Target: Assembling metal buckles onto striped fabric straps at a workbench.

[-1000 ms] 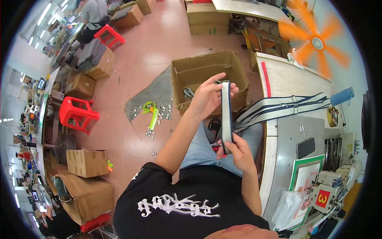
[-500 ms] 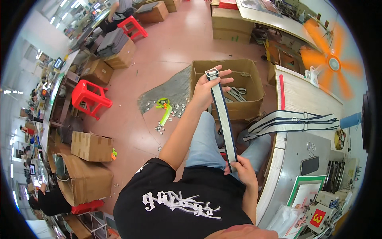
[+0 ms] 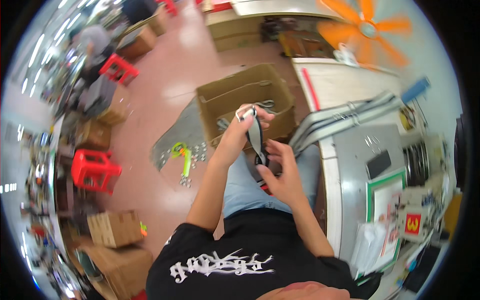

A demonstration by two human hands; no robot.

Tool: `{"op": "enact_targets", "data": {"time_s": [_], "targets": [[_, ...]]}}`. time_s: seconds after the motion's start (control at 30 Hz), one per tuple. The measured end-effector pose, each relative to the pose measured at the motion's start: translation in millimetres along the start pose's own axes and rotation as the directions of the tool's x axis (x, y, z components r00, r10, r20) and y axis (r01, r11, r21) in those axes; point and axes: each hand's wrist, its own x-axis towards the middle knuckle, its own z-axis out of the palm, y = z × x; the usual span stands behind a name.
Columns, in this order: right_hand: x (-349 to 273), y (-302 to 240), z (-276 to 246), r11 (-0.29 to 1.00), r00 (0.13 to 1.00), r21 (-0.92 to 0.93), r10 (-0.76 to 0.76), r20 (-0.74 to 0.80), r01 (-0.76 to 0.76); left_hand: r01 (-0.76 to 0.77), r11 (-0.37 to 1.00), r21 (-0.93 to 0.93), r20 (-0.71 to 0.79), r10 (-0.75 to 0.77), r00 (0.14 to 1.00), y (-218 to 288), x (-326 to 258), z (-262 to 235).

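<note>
My left hand [image 3: 238,129] is closed on the buckle end of a pale grey webbing strap [image 3: 256,138] with dark edges. The metal slide buckle [image 3: 248,114] shows at its thumb and fingers. From there the strap hangs down, twisted, over my lap, and its lower part is partly hidden. Just right of it, my right hand [image 3: 284,172] is open, thumb and fingers apart, with nothing visibly gripped. Ahead stands an open cardboard box [image 3: 212,102] holding similar straps [image 3: 265,105]. A bundle of buckled straps [image 3: 327,121] lies over the table edge on my right.
On the right, a white worktable [image 3: 327,82] carries a dark phone [image 3: 378,164], metal rings [image 3: 372,143] and a machine [image 3: 416,215]. An orange fan [image 3: 368,29] stands beyond. Small pieces and a neon-yellow strap [image 3: 187,162] lie on the floor. A red stool [image 3: 95,170] stands left.
My left hand has come lower and closer, still with the buckle end. My right hand has let go of the strap's lower end and moved up beside it. The whole view has shifted.
</note>
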Motion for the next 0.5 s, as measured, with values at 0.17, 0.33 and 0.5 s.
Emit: {"op": "enact_targets", "data": {"time_s": [0.17, 0.33, 0.5], "targets": [[36.6, -26.7, -0.4, 0.953, 0.944, -0.158, -0.285, -0.165, 0.260, -0.005, 0.949, 0.317, 0.122, -0.036, 0.992, 30.7, -6.6, 50.4], [41.2, -24.9, -21.5, 0.932, 0.925, -0.118, -0.356, -0.136, 0.341, 0.001, 0.879, 0.477, 0.203, -0.111, 0.973, 32.1, -13.2, 61.4], [27.6, -28.2, -25.4, 0.954, 0.952, -0.056, -0.297, -0.076, 0.293, -0.034, 0.825, 0.565, 0.213, -0.106, 0.971, 30.0, -13.9, 55.7]]}}
